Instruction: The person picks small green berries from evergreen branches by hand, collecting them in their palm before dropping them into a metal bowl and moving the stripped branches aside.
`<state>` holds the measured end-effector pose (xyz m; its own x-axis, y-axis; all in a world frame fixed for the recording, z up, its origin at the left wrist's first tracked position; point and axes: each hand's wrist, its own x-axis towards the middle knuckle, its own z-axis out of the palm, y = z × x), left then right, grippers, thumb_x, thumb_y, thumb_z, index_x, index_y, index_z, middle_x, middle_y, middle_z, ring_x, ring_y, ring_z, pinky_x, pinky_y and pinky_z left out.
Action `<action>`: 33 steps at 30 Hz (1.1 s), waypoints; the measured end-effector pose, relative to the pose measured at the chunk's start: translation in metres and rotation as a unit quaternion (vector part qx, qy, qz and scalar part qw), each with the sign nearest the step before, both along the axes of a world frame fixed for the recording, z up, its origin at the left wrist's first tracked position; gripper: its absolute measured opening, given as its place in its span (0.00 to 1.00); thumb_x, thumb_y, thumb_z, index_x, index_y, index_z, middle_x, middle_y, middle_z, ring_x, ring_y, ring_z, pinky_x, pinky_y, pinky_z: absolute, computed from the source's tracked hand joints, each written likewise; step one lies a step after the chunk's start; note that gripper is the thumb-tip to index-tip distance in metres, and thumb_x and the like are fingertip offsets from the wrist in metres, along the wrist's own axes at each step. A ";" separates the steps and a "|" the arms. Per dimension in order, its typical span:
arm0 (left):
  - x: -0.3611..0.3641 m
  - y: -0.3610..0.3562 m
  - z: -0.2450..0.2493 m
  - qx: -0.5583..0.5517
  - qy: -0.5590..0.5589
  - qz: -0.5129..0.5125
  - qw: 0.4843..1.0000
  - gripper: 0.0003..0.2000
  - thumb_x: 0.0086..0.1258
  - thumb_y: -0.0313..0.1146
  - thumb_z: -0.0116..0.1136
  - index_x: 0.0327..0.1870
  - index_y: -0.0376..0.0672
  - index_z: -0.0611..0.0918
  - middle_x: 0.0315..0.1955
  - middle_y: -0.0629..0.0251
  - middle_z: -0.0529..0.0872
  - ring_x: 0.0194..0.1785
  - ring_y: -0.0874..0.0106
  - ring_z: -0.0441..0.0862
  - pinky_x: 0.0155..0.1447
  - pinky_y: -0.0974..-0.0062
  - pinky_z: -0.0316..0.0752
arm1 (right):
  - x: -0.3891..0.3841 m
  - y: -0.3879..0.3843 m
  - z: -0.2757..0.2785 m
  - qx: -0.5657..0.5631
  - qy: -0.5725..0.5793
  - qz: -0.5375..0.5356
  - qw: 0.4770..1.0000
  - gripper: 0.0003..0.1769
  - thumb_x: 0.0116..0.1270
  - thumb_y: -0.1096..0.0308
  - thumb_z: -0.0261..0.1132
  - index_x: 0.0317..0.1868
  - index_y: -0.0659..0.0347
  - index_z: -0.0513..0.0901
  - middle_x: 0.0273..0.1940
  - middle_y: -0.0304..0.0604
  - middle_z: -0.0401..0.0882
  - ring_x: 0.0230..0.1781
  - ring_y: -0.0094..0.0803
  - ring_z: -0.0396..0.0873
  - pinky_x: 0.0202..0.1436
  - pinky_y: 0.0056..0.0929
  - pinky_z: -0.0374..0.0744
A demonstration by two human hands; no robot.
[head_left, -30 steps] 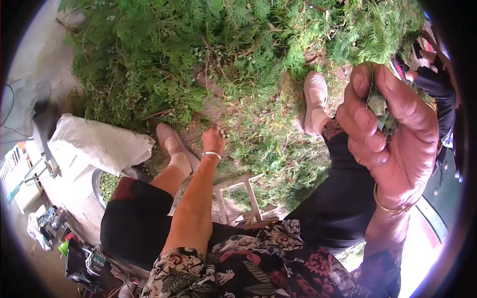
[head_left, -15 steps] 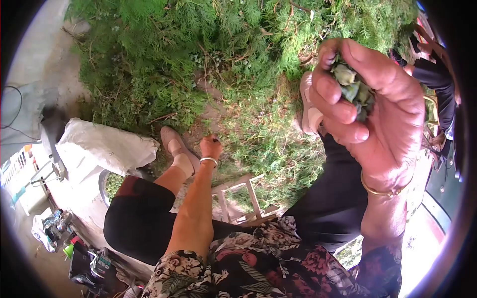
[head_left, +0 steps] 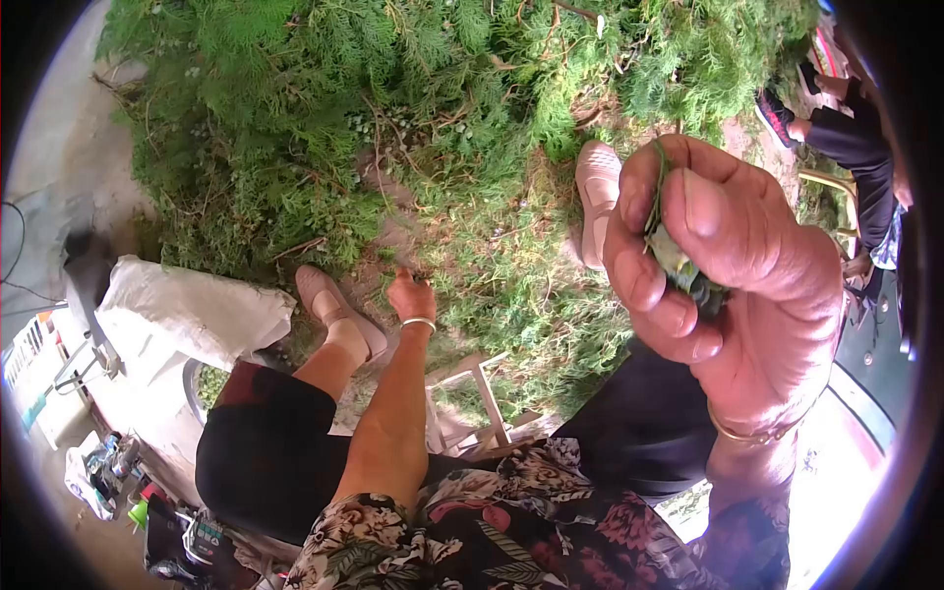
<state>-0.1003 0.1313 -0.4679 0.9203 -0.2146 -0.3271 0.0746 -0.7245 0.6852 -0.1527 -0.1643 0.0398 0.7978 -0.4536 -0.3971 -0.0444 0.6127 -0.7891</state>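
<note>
Clump of small greenish cones (head_left: 674,258) inside the right hand (head_left: 752,285), close to the camera, tucked between curled fingers and palm, with a thin sprig (head_left: 659,187) poking up between thumb and forefinger. Well apart from that clump, low over scattered clippings (head_left: 521,305), the left hand (head_left: 410,295), fingers folded inward, near a pink shoe (head_left: 337,310); cannot tell whether gripping anything. Beyond both hands, a heap of cut green branches (head_left: 295,128) across the ground.
</note>
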 end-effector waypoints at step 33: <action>0.097 -0.096 0.485 -0.451 0.421 -0.111 0.780 0.09 0.62 0.23 0.58 0.42 0.33 0.78 0.30 0.56 0.83 0.25 0.74 0.75 0.26 0.80 0.67 | 0.034 0.027 -0.008 -0.333 0.042 0.236 0.912 0.11 0.63 0.71 0.60 0.28 0.74 0.80 0.18 0.41 0.76 0.18 0.22 0.76 0.22 0.24 0.73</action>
